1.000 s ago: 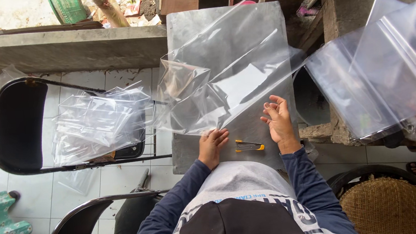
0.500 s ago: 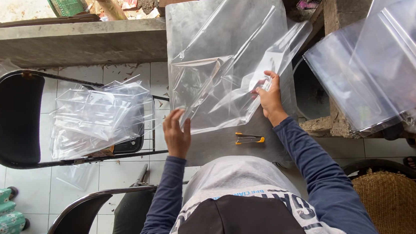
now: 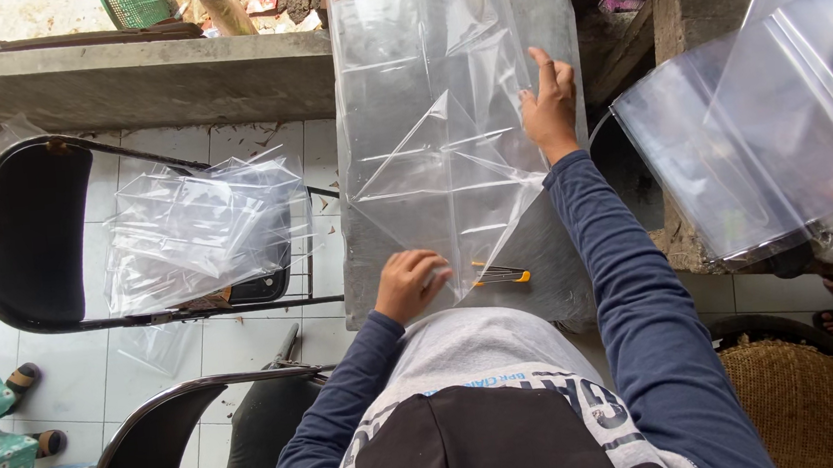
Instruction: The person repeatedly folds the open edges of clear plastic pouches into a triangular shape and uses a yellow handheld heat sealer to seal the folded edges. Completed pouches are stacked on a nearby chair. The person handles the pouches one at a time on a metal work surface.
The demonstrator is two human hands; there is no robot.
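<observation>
Right hand (image 3: 550, 104) presses flat and open on the clear plastic sheet (image 3: 448, 131), stretching it far; left hand (image 3: 409, 283), curled shut, pins its near edge to the grey board (image 3: 541, 273).

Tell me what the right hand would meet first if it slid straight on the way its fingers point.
The right hand points up the clear plastic sheet; it would probably reach the sheet's far edge, then the debris beyond the grey board.
</observation>
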